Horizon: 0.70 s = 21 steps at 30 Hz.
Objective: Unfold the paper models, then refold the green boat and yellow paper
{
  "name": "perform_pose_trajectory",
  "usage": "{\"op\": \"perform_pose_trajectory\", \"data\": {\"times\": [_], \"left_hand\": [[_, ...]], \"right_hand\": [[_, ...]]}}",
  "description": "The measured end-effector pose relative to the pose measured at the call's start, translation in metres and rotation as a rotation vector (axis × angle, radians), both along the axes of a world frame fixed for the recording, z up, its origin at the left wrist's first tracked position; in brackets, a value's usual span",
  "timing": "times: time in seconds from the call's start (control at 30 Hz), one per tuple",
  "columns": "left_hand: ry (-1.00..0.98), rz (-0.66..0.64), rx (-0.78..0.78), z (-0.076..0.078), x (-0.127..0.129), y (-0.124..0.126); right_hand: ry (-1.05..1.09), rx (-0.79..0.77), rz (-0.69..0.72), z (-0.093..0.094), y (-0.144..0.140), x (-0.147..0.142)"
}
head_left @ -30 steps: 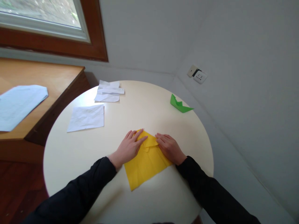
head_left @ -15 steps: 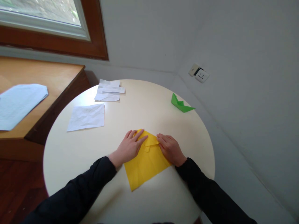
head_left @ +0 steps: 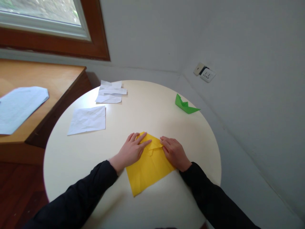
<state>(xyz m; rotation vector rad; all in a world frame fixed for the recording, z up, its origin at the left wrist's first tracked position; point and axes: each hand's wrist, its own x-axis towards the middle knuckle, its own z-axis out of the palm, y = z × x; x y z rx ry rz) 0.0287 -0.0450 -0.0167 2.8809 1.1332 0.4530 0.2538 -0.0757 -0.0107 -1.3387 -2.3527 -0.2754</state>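
1. Here, the round counter (head_left: 71, 165) carries everything; the yellow paper (head_left: 149, 167) lies flat near its front edge, straight ahead of the person.
2. The paper's long axis runs from its folded far tip back toward the person.
3. Left hand (head_left: 131, 152) and right hand (head_left: 174, 153) rest flat, fingers extended, pressing opposite folded edges, grasping nothing; both equally near.

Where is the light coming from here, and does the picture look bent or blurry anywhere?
Head view: daylight enters by the window at upper left, leaving a pale sheen on the round table. Both hands and the yellow paper are sharp. Soft shadow lies beneath the sleeves. The wide lens bows the wall corner, and the wall socket looks tilted.
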Motion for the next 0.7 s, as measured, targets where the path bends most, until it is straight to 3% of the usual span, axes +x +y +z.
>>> {"op": "perform_pose_trajectory", "data": {"times": [0.7], "left_hand": [[0.000,0.018,-0.004,0.001,0.001,-0.002]], "right_hand": [[-0.139,-0.087,-0.004,0.004,-0.016,-0.009]]}}
